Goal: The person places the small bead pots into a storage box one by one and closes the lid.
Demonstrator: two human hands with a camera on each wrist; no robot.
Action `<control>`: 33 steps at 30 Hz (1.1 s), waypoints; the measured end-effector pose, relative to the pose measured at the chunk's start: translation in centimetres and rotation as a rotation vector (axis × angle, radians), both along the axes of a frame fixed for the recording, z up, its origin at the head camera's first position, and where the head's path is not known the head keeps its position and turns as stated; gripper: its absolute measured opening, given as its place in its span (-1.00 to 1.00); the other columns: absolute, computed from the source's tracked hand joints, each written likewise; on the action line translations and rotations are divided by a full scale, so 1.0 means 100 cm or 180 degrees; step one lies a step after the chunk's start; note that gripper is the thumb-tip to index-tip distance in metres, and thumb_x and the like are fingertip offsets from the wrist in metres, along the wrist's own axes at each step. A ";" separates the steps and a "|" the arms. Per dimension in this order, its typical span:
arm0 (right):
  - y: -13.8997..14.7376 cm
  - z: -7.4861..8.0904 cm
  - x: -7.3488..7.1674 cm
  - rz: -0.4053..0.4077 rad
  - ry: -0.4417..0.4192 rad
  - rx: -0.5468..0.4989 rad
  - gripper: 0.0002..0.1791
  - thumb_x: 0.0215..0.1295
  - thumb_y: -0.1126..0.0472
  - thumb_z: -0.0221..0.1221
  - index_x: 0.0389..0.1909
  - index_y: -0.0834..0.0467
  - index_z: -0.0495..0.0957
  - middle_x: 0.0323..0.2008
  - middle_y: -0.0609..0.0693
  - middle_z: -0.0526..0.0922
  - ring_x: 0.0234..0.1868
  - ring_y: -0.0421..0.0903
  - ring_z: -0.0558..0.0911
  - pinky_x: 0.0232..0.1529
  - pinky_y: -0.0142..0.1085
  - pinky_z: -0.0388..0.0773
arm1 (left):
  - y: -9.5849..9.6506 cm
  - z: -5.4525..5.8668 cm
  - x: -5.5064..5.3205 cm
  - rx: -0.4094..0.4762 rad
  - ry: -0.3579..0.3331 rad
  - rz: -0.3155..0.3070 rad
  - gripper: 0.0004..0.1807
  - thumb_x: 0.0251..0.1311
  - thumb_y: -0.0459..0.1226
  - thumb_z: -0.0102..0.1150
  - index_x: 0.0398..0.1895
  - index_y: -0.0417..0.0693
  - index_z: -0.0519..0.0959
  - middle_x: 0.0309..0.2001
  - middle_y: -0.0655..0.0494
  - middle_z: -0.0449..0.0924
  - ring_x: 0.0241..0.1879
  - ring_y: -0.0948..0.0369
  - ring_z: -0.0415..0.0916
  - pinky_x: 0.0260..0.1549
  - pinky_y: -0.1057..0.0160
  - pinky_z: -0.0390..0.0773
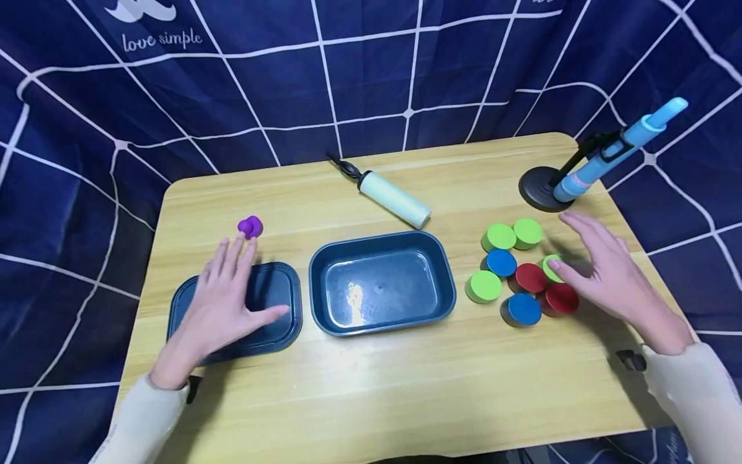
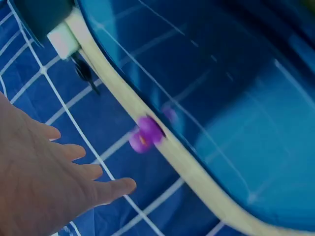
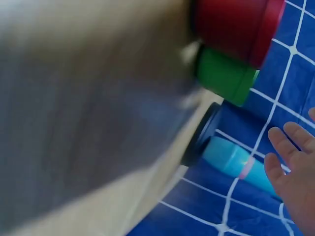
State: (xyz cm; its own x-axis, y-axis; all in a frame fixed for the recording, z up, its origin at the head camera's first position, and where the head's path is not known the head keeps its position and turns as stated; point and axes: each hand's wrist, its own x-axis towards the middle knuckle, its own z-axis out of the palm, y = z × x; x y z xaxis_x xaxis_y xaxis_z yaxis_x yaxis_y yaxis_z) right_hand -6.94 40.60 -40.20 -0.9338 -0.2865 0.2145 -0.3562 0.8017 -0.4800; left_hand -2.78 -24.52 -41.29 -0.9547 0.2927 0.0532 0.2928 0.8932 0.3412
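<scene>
My left hand is spread with straight fingers over a dark blue rectangular lid at the left of the table. Just beyond its fingertips lies a small purple rounded object, also seen in the left wrist view. Over on the right, my right hand hovers beside a cluster of short round blocks, its fingers loosely extended and holding nothing. The cluster has several green blocks, blue blocks and red blocks; the hand partly covers one green block. Between the hands sits a dark blue open container with nothing inside.
Behind the container lies a pale hand pump with a black end. A light blue tube leans in a black stand at the back right, just beyond my right hand. Blue patterned cloth hangs behind the wooden table.
</scene>
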 end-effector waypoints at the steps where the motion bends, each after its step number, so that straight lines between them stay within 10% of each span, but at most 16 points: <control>1: 0.002 -0.001 0.002 -0.0036 -0.0032 -0.0044 -0.09 0.38 0.15 0.40 0.70 0.14 0.26 0.60 0.32 0.30 0.61 0.32 0.22 0.57 0.36 -0.08 | 0.005 -0.001 0.000 0.0043 -0.0027 -0.0049 0.47 0.09 0.44 0.46 0.82 -0.10 -0.10 0.77 -0.21 -0.19 0.70 -0.29 -0.26 0.46 -0.56 0.01; 10: 0.018 -0.013 0.007 -0.0191 -0.0215 -0.0449 -0.16 0.38 0.28 0.42 0.65 0.09 0.36 0.43 0.27 0.48 0.36 -0.49 0.35 0.29 -0.66 0.13 | 0.041 -0.012 -0.002 0.0279 -0.0087 -0.0429 0.57 -0.04 0.46 0.54 0.82 -0.10 -0.13 0.76 -0.21 -0.12 0.71 -0.26 -0.22 0.48 -0.52 0.02; 18: 0.032 -0.026 0.010 -0.0200 -0.0564 -0.0639 -0.21 0.36 0.35 0.46 0.59 0.12 0.44 0.37 -0.14 0.51 0.20 -0.40 0.47 0.13 -0.71 0.29 | 0.060 -0.018 -0.005 0.0313 -0.0162 -0.0602 0.58 -0.04 0.50 0.50 0.82 -0.09 -0.13 0.76 -0.19 -0.13 0.71 -0.24 -0.23 0.52 -0.46 -0.01; 33: 0.038 -0.030 0.009 -0.0294 -0.1074 -0.0253 -0.30 0.44 0.15 0.46 0.56 0.05 0.50 0.27 -0.04 0.55 -0.04 -0.23 0.48 -0.08 -0.55 0.38 | 0.074 -0.017 -0.005 0.0463 -0.0506 -0.0729 0.62 -0.06 0.53 0.49 0.83 -0.03 -0.22 0.78 -0.10 -0.18 0.74 -0.08 -0.34 0.52 -0.49 -0.04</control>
State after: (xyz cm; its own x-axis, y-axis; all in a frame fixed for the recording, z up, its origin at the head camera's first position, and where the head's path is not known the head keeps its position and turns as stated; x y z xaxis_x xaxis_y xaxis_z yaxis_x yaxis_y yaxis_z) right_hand -6.00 44.39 -43.24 -0.9770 -0.1924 -0.0921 -0.0948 0.7785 -0.6205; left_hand -3.32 -17.16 -42.95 -0.8645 0.5014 -0.0344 0.4136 0.7486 0.5182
